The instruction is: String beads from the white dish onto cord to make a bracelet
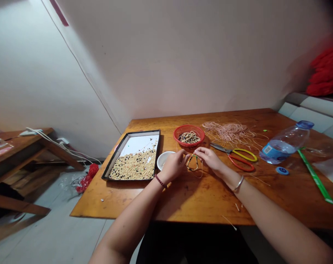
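Note:
A small loop of dark and pale beads [193, 168] hangs between my hands over the wooden table. On its left, my left hand [176, 164] is closed in a pinch at the cord near the top of the loop. Across from it, my right hand [209, 158] pinches the cord on the other side, beside a small green bit [194, 156]. Thin cord ends trail below the right fingers. A white bowl [163, 160] is partly hidden behind my left hand. Just beyond my hands stands a red basket [177, 140] holding strung beads.
The wooden table [114, 205] bears a black-edged tray of loose beads [133, 165] at left. Pink cord [229, 132], scissors [241, 159], a water bottle [285, 145], a blue cap [282, 171] and a green strip [316, 179] lie to the right.

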The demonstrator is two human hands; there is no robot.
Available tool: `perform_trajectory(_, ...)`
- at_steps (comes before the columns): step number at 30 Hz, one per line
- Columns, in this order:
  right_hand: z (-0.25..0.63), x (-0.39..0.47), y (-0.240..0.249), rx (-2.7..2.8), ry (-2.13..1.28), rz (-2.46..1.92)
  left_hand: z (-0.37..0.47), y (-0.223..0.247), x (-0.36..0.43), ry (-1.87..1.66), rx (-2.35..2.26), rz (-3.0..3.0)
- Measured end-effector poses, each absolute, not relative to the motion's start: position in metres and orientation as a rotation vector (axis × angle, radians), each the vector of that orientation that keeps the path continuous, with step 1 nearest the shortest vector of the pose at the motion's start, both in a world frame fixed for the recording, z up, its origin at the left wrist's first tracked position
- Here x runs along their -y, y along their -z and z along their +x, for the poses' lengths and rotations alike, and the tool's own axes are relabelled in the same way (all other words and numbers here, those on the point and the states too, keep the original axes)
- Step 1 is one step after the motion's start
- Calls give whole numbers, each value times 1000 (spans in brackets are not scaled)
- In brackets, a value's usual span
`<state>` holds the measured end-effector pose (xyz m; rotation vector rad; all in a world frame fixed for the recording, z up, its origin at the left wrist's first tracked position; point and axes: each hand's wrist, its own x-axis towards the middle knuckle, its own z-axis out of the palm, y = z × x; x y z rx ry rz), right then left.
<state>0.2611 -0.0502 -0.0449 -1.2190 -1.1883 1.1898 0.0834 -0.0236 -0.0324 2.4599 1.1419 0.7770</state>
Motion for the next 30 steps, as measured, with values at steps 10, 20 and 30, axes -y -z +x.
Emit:
perform_trajectory(10, 262, 49, 45, 1231, -1147, -1219, 85, 27, 27, -786, -1158, 2501)
perform_trajectory(20, 261, 54, 41, 1263, -1215, -1225, 86, 30, 28, -784, -1158, 2484)
perform_trajectory(30, 262, 52, 43, 1176, -1385, -1124, 86, 32, 23, -896, -956, 2323)
